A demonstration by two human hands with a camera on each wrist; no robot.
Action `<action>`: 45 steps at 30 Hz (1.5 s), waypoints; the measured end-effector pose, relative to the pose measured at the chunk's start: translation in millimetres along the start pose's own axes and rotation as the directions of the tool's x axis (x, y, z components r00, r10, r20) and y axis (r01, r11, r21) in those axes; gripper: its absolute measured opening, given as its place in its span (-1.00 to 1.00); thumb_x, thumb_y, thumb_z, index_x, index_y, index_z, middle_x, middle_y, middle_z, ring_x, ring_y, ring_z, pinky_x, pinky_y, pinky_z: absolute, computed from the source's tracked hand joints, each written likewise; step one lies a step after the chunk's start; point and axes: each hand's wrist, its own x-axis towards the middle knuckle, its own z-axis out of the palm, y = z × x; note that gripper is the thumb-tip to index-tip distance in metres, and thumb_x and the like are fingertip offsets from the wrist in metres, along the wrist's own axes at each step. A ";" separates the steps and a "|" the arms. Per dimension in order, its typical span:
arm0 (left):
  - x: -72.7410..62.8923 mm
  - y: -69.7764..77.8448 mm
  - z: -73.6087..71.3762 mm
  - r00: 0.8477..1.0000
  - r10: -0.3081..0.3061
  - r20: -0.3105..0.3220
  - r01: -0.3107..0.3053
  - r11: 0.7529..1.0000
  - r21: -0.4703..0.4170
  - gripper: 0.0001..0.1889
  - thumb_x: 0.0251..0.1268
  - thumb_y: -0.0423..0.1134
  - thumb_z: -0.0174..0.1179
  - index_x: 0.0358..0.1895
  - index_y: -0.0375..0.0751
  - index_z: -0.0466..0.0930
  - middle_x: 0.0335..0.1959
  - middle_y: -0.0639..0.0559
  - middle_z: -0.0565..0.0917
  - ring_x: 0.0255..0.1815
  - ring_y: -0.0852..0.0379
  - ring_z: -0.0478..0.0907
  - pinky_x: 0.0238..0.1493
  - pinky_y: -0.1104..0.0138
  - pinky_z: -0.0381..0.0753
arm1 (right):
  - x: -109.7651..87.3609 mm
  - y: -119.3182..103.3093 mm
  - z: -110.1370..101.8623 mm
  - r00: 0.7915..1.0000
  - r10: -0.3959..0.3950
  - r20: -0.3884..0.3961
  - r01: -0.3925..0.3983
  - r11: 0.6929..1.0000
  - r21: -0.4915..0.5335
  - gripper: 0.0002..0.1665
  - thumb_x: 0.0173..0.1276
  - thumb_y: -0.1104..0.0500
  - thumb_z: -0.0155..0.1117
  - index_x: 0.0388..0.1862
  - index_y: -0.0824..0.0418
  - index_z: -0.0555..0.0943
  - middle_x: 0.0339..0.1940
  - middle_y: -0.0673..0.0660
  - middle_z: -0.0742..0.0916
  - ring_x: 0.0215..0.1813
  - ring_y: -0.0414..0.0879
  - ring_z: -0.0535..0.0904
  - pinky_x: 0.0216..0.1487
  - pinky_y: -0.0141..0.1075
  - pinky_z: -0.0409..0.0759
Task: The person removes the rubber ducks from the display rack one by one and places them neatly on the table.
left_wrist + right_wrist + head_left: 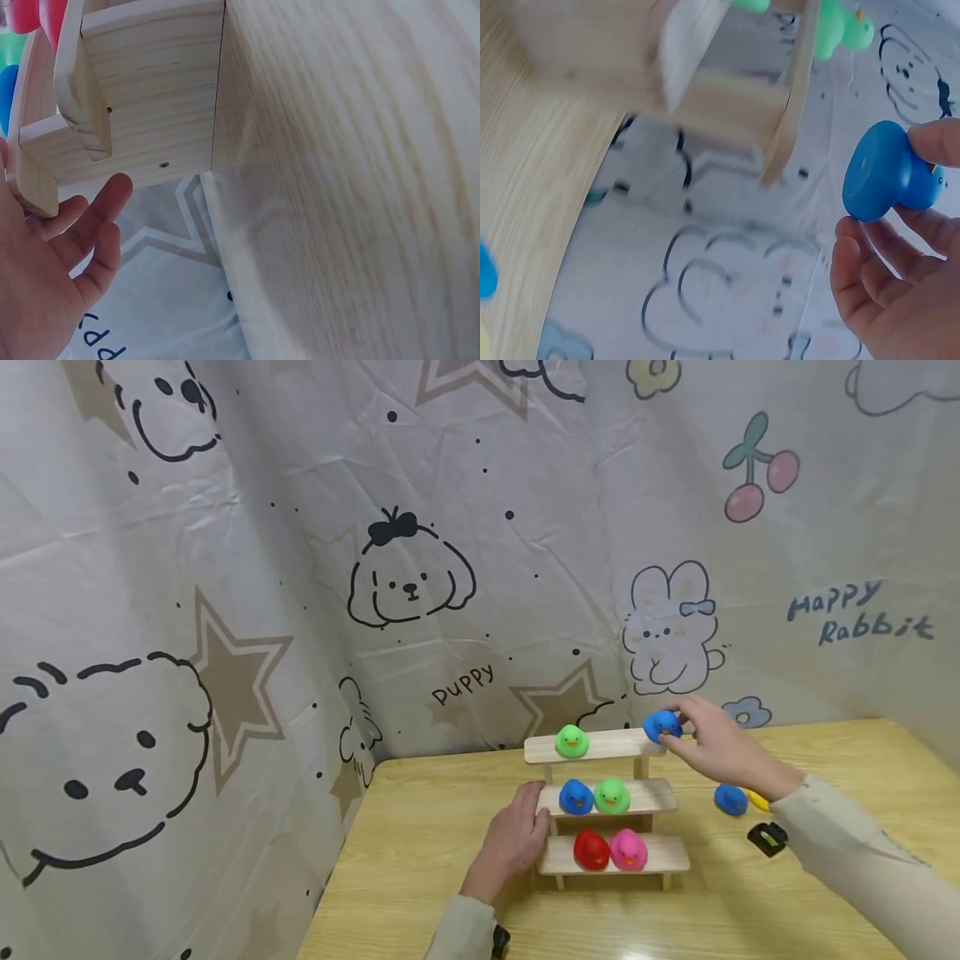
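A three-tier wooden display stand (611,743) bears small toy ducks. My left hand (515,831) grips the left end of its middle tier; in the left wrist view that hand (56,277) has its fingers partly under the board. Between thumb and fingertips, my right hand (716,739) pinches a blue rubber duck (662,726) at the top tier's right end. In the right wrist view the blue duck's flat base shows, apart from the board. A green duck (572,742) sits top left. Mid-tier hold a blue duck (576,797) and a green duck (612,795).
On the bottom tier sit a red duck (592,850) and a pink duck (628,850). Right of the stand, another blue duck (731,799) lies beside a yellow object (759,800), partly hidden by my right arm. A black object (767,838) lies nearby. A printed curtain (450,568) hangs behind the table.
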 end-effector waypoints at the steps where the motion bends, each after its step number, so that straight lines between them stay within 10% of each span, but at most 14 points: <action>1: -0.4 -0.4 0.1 1.000 0.001 0.001 -0.001 1.000 0.004 -0.51 0.47 -0.08 -0.30 0.36 -0.20 0.21 0.31 -0.04 0.34 0.11 -0.01 0.48 0.10 0.14 0.46 | -3.4 3.6 -4.1 1.000 -0.001 -0.013 0.001 1.000 -0.013 -0.63 0.30 0.18 0.26 0.01 0.35 0.49 -0.08 0.26 0.57 -0.11 0.12 0.52 -0.23 -0.02 0.52; 14: 0.1 -0.3 -0.1 1.000 -0.002 0.002 0.002 1.000 0.014 -0.51 0.47 -0.09 -0.31 0.36 -0.20 0.21 0.29 -0.03 0.35 0.09 -0.01 0.49 0.10 0.16 0.46 | -38.1 40.6 -41.8 1.000 -0.012 -0.018 0.010 0.994 -0.113 -0.67 0.24 0.20 0.32 -0.06 0.29 0.50 -0.11 0.17 0.57 -0.15 0.03 0.49 -0.25 -0.05 0.50; 45: -0.8 -1.0 1.2 1.000 0.006 0.001 -0.006 1.000 0.027 -0.51 0.47 -0.08 -0.32 0.36 -0.20 0.21 0.29 -0.04 0.35 0.08 0.00 0.50 0.09 0.16 0.47 | -105.3 73.7 2.6 0.986 -0.030 0.167 0.058 0.985 -0.164 -0.64 0.06 0.13 0.47 -0.20 0.02 0.52 -0.22 -0.13 0.53 -0.25 -0.32 0.46 -0.30 -0.32 0.56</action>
